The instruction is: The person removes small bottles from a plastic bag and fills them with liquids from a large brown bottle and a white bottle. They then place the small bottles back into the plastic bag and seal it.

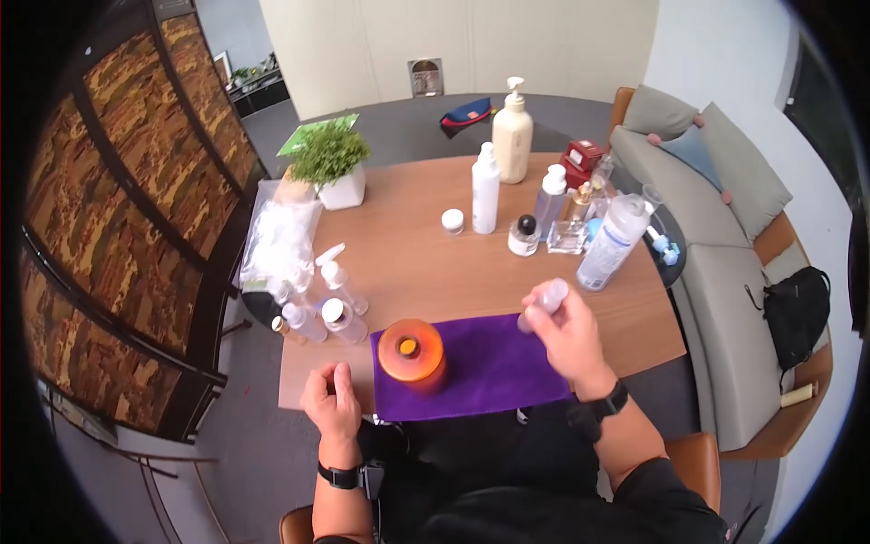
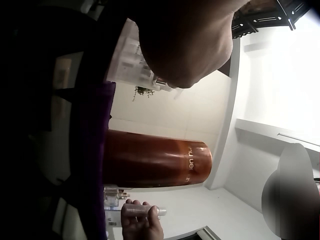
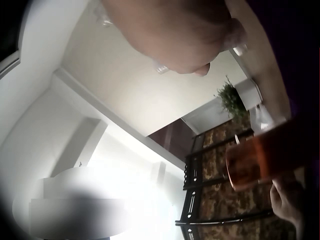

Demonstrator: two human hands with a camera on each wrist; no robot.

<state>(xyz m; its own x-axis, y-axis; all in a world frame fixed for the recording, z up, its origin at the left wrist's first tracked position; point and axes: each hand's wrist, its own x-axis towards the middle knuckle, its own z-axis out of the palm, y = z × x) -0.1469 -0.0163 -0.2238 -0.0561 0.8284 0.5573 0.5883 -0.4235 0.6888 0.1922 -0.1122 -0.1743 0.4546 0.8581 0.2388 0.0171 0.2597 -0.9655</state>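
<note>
My right hand (image 1: 573, 340) grips a small clear bottle (image 1: 554, 292) with a pale cap, raised over the right end of a purple cloth (image 1: 503, 372). The left wrist view shows the fingers wrapped around this bottle (image 2: 137, 210). My left hand (image 1: 333, 403) is at the front left table edge, fingers loosely curled, thumb up, nothing visible in it. Between the hands, on the cloth's left part, stands an orange-brown cylindrical bottle (image 1: 413, 363) with a round top. Pale lettering shows on its side in the left wrist view.
Several small clear bottles (image 1: 335, 317) stand left of the cloth, before a plastic bag (image 1: 279, 236) and potted plant (image 1: 343, 186). Toward the back right are a cream pump bottle (image 1: 513, 140), white bottle (image 1: 486, 195), small jar (image 1: 452, 221), perfume bottles (image 1: 523, 240) and a tall clear bottle (image 1: 609, 249).
</note>
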